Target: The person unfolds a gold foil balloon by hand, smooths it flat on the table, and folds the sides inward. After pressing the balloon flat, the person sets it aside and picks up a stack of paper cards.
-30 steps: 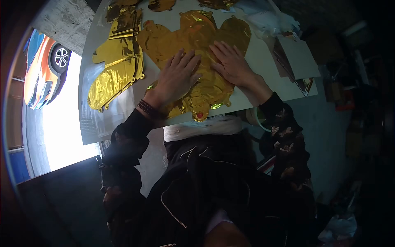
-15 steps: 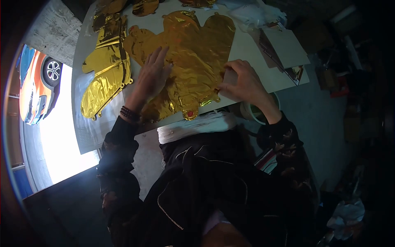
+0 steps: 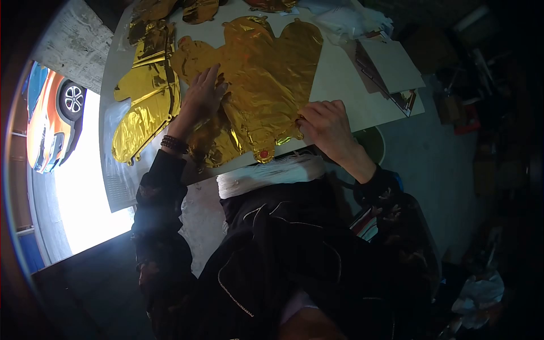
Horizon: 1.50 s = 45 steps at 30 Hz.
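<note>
A large flat gold foil balloon [image 3: 266, 73] lies on the white table, wrinkled, with rounded lobes at its far side and a small red spot on its near tab. My left hand [image 3: 199, 99] rests over its left part, fingers stretched out and pointing away from me. At the balloon's lower right edge, my right hand [image 3: 328, 127] is closed, thumb and fingers pinching the foil rim. The fingertips there are partly hidden. Left of my left hand lies another gold foil balloon [image 3: 144, 105], folded and shiny.
More gold foil pieces [image 3: 199, 10] lie along the table's far edge. Clear plastic bags [image 3: 354, 20] and flat white sheets [image 3: 391, 65] sit at the far right of the table [image 3: 345, 85]. A bundle of white strands [image 3: 266, 180] hangs at the near edge. Outside at left stands an orange car [image 3: 51, 122].
My right hand has moved slightly left and its fingers have closed on the balloon's edge. My left hand has shifted a little to the left.
</note>
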Each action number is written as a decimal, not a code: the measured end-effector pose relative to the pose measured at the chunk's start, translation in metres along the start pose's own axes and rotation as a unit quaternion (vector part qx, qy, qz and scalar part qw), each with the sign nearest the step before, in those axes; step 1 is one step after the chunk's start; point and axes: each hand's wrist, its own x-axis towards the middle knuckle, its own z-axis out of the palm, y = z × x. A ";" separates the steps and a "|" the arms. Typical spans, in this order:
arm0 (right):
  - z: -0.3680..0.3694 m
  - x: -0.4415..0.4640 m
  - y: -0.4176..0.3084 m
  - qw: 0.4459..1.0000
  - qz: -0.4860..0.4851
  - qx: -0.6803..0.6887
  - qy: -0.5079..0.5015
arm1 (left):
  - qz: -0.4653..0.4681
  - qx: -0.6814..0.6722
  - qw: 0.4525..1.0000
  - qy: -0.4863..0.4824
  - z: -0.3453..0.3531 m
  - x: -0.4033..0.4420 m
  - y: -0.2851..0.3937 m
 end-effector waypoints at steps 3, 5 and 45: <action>0.003 -0.001 0.008 0.999 -0.047 -0.019 0.013 | 0.026 0.011 1.000 0.012 0.003 0.000 -0.004; 0.004 0.002 0.011 0.995 -0.085 -0.042 0.026 | 0.023 0.034 0.999 -0.006 0.002 0.000 -0.002; -0.012 -0.021 -0.031 0.988 0.115 0.039 -0.096 | 0.041 -0.029 0.998 -0.041 -0.002 0.012 0.003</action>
